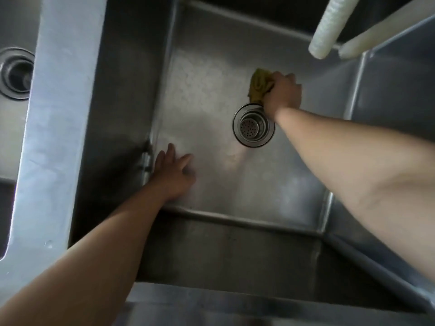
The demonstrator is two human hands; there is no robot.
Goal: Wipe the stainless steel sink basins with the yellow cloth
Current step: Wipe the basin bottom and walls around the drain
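I look straight down into a deep stainless steel basin (211, 95). My right hand (283, 94) grips the bunched yellow cloth (259, 87) and holds it against the basin floor just beyond the round drain strainer (253, 124). My left hand (173, 174) lies with fingers spread on the basin floor at the near left corner, touching the steel and holding nothing. Part of the cloth is hidden under my right hand.
A steel divider (56, 128) separates this basin from a second basin at the left, whose drain (15, 72) shows. Two white hose ends (326, 31) hang over the far right corner. The near wall (223, 252) drops steeply below me.
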